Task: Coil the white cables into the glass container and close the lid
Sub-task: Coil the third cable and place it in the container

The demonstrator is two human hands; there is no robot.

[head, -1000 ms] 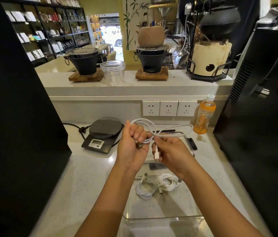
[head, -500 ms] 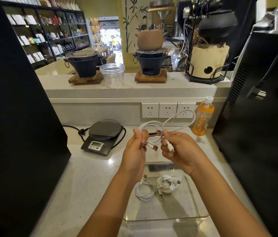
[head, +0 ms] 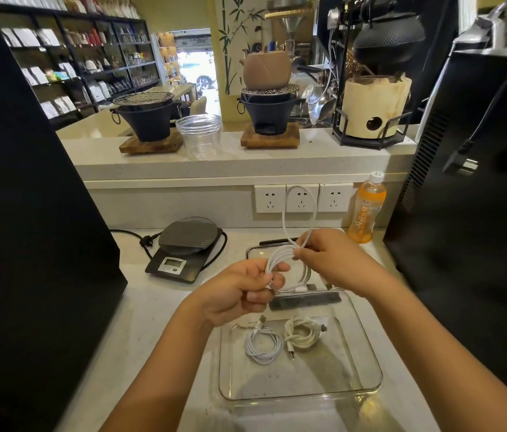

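Observation:
A rectangular glass container [head: 367, 389] lies on the counter below my hands. Inside it rest two coiled white cables, one on the left [head: 263, 342] and one on the right [head: 303, 333]. Above the container's far end, my left hand [head: 239, 291] pinches a bundle of loops of a third white cable [head: 283, 260]. My right hand [head: 330, 260] grips the same cable at the top of the bundle, and one free loop rises in front of the wall sockets. The clear lid [head: 255, 251] with a dark clip [head: 305, 299] lies behind the container, mostly hidden by my hands.
A black digital scale [head: 185, 247] with its cord stands at the left. An orange drink bottle [head: 366, 210] stands at the back right beside a black machine [head: 464, 213]. A large black appliance [head: 27, 213] fills the left. Wall sockets [head: 302, 198] and a raised ledge lie behind.
The cable has been wound tighter into loops between my hands. My left hand dropped lower, and the free loop now stands upright instead of stretching to the right.

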